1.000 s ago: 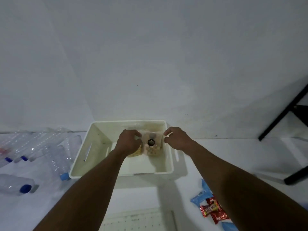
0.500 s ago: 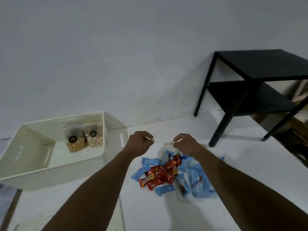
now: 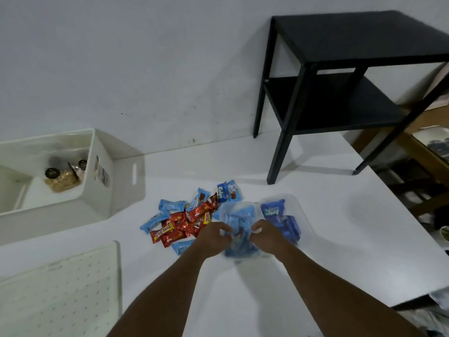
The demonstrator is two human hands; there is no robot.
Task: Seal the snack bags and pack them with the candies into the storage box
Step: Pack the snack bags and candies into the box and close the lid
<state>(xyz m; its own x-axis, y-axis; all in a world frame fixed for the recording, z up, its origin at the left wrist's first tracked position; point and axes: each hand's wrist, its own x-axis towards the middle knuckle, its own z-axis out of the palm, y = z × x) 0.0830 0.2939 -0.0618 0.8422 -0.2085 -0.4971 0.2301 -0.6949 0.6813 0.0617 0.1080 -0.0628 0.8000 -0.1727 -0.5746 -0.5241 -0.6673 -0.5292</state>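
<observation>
I record the left hand (image 3: 213,237) and right hand (image 3: 268,235) both gripping a clear, crinkled candy bag (image 3: 239,214), right of the white plastic storage box (image 3: 121,183); its long axis runs away from me. Glossy red and blue candies (image 3: 187,222) lie between bag and box. Two snack bags (image 3: 63,183) stand inside it.

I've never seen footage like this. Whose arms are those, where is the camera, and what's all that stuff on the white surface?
No machine here: a person wears a wide-angle camera on the head, looking forward and down, so you see their own bare arms. The left hand and right hand both grip a clear bag of light-blue candies. Beside it lies a second clear bag of dark-blue ones, and a loose pile of red and blue candies. At the left stands the white storage box with two snack bags inside. A perforated white board lies nearby; a black side table stands behind.
</observation>
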